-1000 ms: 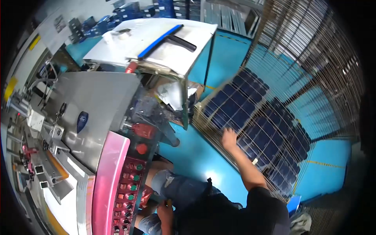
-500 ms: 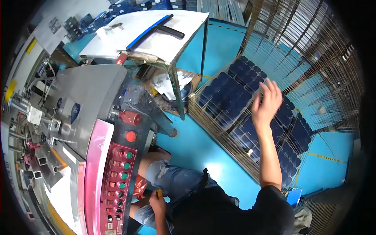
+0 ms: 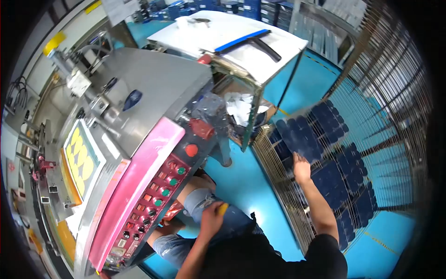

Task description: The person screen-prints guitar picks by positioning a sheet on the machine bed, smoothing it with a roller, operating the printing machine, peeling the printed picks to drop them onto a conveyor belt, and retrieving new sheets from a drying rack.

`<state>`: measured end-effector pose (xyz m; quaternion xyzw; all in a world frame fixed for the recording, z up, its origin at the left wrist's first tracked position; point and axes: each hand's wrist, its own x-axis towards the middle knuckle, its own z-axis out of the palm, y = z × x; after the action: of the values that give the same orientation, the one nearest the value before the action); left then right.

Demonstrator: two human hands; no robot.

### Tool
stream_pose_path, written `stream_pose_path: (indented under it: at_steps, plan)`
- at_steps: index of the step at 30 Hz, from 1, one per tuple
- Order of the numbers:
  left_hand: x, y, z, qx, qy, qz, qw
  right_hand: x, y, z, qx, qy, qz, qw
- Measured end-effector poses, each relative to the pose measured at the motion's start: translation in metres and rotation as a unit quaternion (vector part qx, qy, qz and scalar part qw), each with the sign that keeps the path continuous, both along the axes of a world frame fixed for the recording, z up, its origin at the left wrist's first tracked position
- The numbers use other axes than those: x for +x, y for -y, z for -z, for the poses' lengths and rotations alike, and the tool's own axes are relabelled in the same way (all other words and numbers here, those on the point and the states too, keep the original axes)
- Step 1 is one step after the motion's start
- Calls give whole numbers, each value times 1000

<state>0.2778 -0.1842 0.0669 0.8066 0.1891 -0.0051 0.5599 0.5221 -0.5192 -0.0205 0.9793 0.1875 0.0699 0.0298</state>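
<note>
My right hand (image 3: 302, 169) reaches out over the wire drying rack (image 3: 274, 186), fingers pinched at the near edge of a dark blue scalloped sheet (image 3: 299, 138). Other dark blue sheets (image 3: 329, 183) of the same kind lie on the rack around it. Near my lap, my left hand (image 3: 212, 220) is closed around a small yellow object (image 3: 223, 209); its kind is hard to make out. A single dark blue oval piece (image 3: 132, 100) sits on the grey metal top of the machine (image 3: 162, 76) at left.
A pink control panel (image 3: 144, 200) with green and red buttons fronts the machine. Behind it, a white-topped table (image 3: 260, 63) carries a squeegee with a blue edge (image 3: 241, 41). A printing screen with yellow ovals (image 3: 82, 160) lies at left. Raised wire shelves (image 3: 390, 102) stand at right.
My right hand has come down from above the rack, and its spread fingers have closed at a blue sheet. My left hand has risen slightly with the yellow object. The view has swung left.
</note>
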Motion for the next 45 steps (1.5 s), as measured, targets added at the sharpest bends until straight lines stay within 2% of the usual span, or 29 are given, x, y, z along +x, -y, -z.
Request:
stream_pose_path:
  at_steps: [2, 3, 4, 6, 7, 8, 9, 10, 12, 13, 14, 16, 18, 20, 21, 22, 23, 24, 26, 28, 30, 32, 34, 38, 40, 42, 43, 45]
  plan:
    - [28, 15, 16, 6, 0, 31, 999, -35, -46, -56, -35, -66, -31, 997]
    - [43, 22, 15, -11, 9, 46, 999, -62, -67, -82, -63, -35, -111, 991]
    - [53, 25, 13, -15, -39, 40, 998, -85, -87, -92, -57, -35, -177, 982]
    - [65, 25, -19, -28, -129, 20, 991, -142, -130, -120, 43, -124, -257, 957]
    - [58, 19, -27, 78, -136, 41, 987, -168, -152, -134, 179, -225, -250, 925]
    - [50, 13, -33, 183, -148, 60, 970, -192, -164, -121, 236, -206, -306, 899]
    - [40, 6, -40, 286, -165, 80, 941, -207, -180, -151, 238, -295, -264, 887]
    - [26, -3, -51, 266, -135, 53, 953, -206, -189, -164, 301, -369, -300, 827]
    - [-8, -23, -69, 233, -71, -1, 970, -193, -178, -135, 317, -421, -374, 763]
    - [-22, -29, -65, 181, 51, -50, 981, -181, -178, -131, 374, -415, -258, 789]
    - [-33, -34, -78, 166, 55, -70, 982, -167, -178, -128, 420, -403, -135, 801]
    - [-61, -51, -119, 99, 122, -82, 984, -128, -180, -128, 475, -324, -51, 817]
    - [-92, -67, -148, 18, 158, -119, 980, -90, -164, -138, 515, -537, 31, 667]
    - [-124, -86, -161, -85, 164, -154, 971, -73, -172, -152, 531, -662, -152, 507]
    - [-141, -96, -164, -150, 153, -170, 962, -75, -186, -166, 523, -725, -176, 413]
    - [-157, -103, -165, -218, 142, -183, 948, -90, -209, -191, 515, -733, -176, 408]
    - [-171, -109, -163, -219, 187, -209, 935, -112, -238, -219, 509, -740, -172, 404]
    - [-183, -111, -165, -156, 225, -277, 921, -126, -259, -231, 504, -747, -167, 401]
    - [-213, -132, -165, -328, 353, -287, 828, -111, -267, -205, 468, -760, -186, 411]
    - [-245, -158, -196, -280, 344, -292, 848, -111, -283, -202, 445, -764, -205, 420]
    - [-262, -187, -211, -157, 337, -359, 856, -121, -306, -217, 445, -760, -209, 425]
    - [-274, -230, -241, -86, 186, -441, 874, -126, -324, -240, 457, -754, -188, 432]
    - [-266, -293, -246, 77, 93, -421, 899, -128, -341, -256, 466, -738, -192, 449]
    - [-224, -416, -228, 153, -18, -423, 893, -130, -360, -275, 451, -736, -217, 455]
    - [-196, -463, -211, 239, -32, -449, 860, -133, -362, -282, 457, -731, -217, 459]
    - [-173, -481, -209, 265, -52, -474, 838, -136, -359, -282, 467, -723, -220, 458]
    - [-166, -488, -209, 277, -62, -487, 826, -131, -355, -275, 452, -690, -255, 504]
    - [-155, -496, -211, 211, -90, -473, 851, -125, -345, -284, 411, -699, -209, 547]
